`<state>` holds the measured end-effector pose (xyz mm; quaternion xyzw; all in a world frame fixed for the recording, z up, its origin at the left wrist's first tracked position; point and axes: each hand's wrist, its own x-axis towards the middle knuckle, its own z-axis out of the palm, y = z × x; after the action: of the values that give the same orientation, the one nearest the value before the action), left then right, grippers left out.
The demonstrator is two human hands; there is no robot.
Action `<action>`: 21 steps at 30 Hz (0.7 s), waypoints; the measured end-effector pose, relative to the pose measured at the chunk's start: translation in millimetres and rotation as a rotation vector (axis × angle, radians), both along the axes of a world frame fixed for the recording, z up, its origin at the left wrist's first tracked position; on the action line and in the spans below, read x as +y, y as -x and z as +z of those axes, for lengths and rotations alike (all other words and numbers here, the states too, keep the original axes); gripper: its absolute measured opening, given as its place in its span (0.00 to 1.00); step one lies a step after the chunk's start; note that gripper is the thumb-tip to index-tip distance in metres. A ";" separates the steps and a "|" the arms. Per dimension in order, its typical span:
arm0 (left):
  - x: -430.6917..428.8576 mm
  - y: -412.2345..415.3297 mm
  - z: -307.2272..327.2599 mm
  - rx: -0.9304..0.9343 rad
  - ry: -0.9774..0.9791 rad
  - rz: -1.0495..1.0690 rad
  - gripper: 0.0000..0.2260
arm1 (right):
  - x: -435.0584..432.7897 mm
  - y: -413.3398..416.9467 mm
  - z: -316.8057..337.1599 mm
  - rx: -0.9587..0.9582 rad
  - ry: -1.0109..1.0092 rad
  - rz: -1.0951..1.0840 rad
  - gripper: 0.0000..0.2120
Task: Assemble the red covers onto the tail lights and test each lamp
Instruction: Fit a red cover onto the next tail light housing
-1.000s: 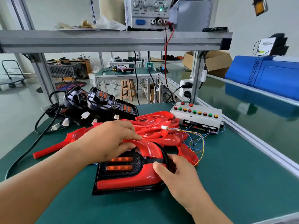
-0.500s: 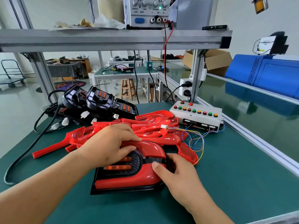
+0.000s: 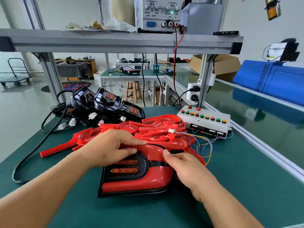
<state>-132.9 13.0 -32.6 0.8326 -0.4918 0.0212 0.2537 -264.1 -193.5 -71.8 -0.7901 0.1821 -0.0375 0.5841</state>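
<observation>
We have the tail light [image 3: 136, 181] near centre, cover pile [image 3: 158, 129] just behind it, bare lamp housings [image 3: 105, 104] far left, button box [image 3: 204, 119] far right, power supply [image 3: 161, 14] on the shelf [image 3: 115, 41] above.

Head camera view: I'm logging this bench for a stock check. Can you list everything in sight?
tail light: one, black, red cover on it, near centre of mat
loose red covers: a pile, count unclear, red, behind it
bare tail lights: several, black with orange lenses, far left
button box: one, white, with red, green and orange buttons, far right
wires: a few, coloured, from box onto the pile
black cable: one, left side
power supply: one, pale grey, upper shelf
mat: one, green
hands: two; left hand rests on the cover, right hand grips the tail light's right end
</observation>
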 end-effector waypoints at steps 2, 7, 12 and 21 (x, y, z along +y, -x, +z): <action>1.1 -1.0 -0.5 0.028 0.012 -0.032 0.20 | 1.9 -5.7 0.0 0.012 0.054 -0.023 0.29; 3.0 0.4 -1.9 0.057 0.003 -0.047 0.19 | 3.0 -8.7 -3.7 0.014 0.020 -0.077 0.19; 25.4 2.4 -5.8 0.015 0.229 0.129 0.12 | 4.3 -4.2 -10.0 -0.043 -0.031 -0.089 0.18; 30.2 11.5 -13.0 -0.064 0.314 0.160 0.10 | 7.8 -1.7 -18.0 -0.088 0.021 -0.118 0.17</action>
<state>-144.4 43.2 -45.6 0.8183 -0.4222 0.1443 0.3623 -262.4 -185.7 -89.7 -0.7817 0.2020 -0.1083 0.5800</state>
